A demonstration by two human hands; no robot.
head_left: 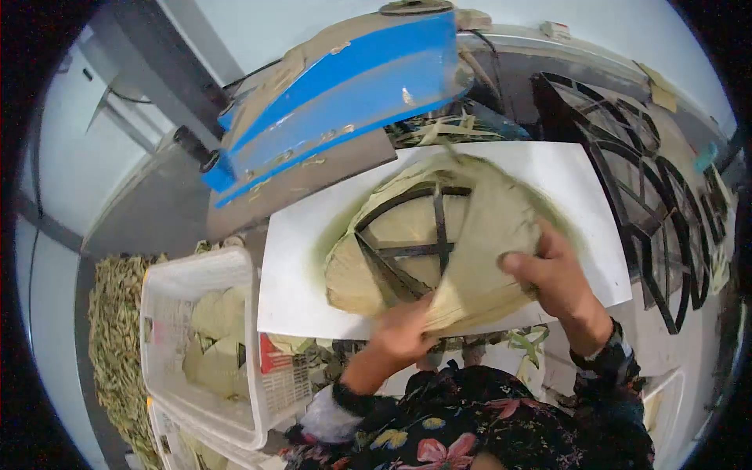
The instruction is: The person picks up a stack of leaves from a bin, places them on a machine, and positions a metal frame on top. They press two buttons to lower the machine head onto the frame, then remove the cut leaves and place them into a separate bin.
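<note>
A thick stack of pale green, leaf-like sheets (352, 274) lies on a white board (294, 251) in front of me. A black cutting frame (440, 223) with crossed bars rests on the stack, partly covered on its right by folded-over sheets (497, 243). My left hand (401, 333) is closed on the lower edge of the sheets, near the frame's bottom corner. Along the right edge, my right hand (554, 278) grips the folded sheets, thumb on top; its other fingertips are partly hidden.
A blue machine (345, 94) stands behind the board. More black frames (646, 196) lie at the right. A white basket (254, 352) with cut pale green pieces (219, 345) stands at the lower left, beside a heap of green scraps (117, 337).
</note>
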